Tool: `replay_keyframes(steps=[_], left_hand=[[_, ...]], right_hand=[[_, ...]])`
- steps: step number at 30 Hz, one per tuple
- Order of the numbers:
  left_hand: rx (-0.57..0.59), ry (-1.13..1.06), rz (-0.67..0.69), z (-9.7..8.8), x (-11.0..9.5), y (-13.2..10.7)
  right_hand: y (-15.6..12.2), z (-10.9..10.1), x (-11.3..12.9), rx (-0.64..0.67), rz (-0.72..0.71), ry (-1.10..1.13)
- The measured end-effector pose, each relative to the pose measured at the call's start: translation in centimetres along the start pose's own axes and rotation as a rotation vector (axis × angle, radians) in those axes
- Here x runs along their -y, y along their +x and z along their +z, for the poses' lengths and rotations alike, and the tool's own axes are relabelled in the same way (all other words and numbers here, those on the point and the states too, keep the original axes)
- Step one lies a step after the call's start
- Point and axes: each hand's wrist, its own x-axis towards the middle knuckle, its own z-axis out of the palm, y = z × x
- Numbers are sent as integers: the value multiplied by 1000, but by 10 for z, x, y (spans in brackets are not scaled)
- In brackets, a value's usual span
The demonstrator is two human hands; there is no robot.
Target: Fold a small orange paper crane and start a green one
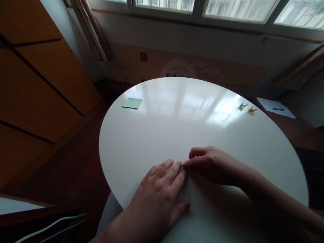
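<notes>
My left hand [162, 189] lies flat on the white round table [157, 135], fingers stretched out and pressing on a small green paper piece [180, 169], almost wholly hidden under the fingertips. My right hand [212, 165] rests beside it, fingers curled, its fingertip pinching or pressing the same green piece at its edge. The two hands touch near the table's front.
A stack of green square paper [132, 103] lies at the table's far left. Two small folded paper figures, one green [242, 106] and one orange [252, 110], stand at the far right. A wooden cabinet [37, 84] is left; a side desk with paper and pen [277, 108] is right.
</notes>
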Motion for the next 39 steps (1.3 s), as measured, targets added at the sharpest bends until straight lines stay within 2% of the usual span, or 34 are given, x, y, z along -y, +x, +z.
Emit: replay_keyframes(steps=[9,16,18,22,25,28,31,39], left_hand=[[25,8,-1,-1,4,0],[13,-8,-14,-3,4,1],[12,-7,-9,-5,4,0],[-47,44,-1,-4,0,-2],[-120,83,-33,3,-12,-4],[-171,108,-87,14,-28,-7],[-196,132,-81,23,-40,-10],[-253,195,8,23,-39,-11]], right_hand=[[-12,-13,13,97,76,-82],[-14,-27,4,171,128,72],[-13,-30,0,138,119,149],[-8,-23,-4,-62,150,211],[-2,-12,2,-125,212,141],[3,-5,9,-74,252,-11],[6,-4,14,-14,267,-151],[4,-2,20,40,333,-170]])
